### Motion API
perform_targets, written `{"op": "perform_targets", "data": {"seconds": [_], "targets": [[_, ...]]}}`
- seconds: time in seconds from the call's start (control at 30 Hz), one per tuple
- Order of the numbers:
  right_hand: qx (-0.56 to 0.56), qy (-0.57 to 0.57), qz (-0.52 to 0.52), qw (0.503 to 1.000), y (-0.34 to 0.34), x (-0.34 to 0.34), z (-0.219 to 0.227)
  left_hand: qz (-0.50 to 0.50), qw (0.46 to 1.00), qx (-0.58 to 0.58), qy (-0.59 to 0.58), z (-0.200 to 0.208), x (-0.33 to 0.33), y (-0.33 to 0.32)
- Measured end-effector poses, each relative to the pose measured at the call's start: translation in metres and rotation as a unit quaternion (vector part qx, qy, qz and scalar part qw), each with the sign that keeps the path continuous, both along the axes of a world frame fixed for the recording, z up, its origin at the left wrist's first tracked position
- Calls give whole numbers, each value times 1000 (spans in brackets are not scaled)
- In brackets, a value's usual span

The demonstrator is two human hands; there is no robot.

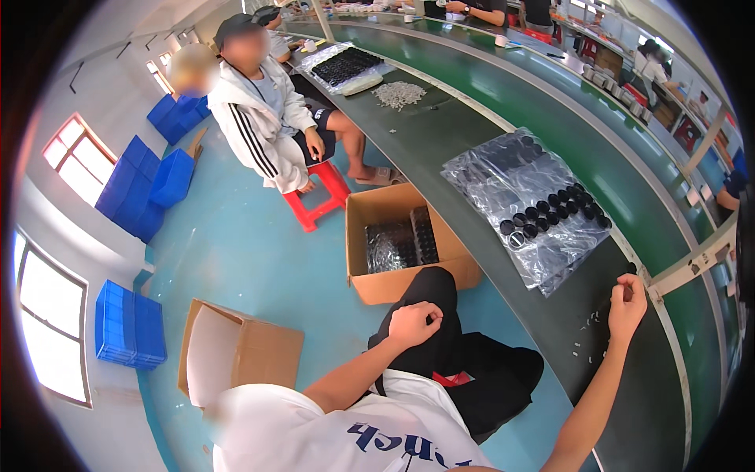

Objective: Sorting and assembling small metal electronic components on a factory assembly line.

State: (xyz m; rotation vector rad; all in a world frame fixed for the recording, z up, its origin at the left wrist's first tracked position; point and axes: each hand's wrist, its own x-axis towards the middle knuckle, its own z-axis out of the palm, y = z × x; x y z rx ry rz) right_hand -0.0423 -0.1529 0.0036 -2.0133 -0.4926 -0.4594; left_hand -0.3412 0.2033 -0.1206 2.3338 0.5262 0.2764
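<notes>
My left hand (415, 324) rests on my dark-trousered knee, its fingers curled in. A dark spot shows inside the curl; whether it is a held thing or the trousers behind cannot be told. Over the right part of the dark work table, my right hand (627, 305) has its fingers pressed together. Something dark shows at these fingers, too small to name. Small whitish pieces (591, 321) lie scattered on the table beside that hand. Farther off, round black caps (543, 212) stand in rows on clear plastic bags (495, 181).
An open cardboard box (370, 271) with bagged black parts stands by my knees. Another carton (267, 354) is on the floor to the left. A person (263, 118) sits on a red stool (318, 197). A pile of whitish pieces (399, 94) lies farther along the table (440, 157); a green conveyor (550, 134) runs alongside.
</notes>
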Motion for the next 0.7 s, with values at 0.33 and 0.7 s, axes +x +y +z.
{"op": "perform_targets", "data": {"seconds": [0.33,0.7], "targets": [[5,15,-1,1000,-2,4,-5,2,1000,8,-2,2,2,1],[3,10,3,1000,-3,2,-6,-19,999,21,-40,-5,0,-3]]}}
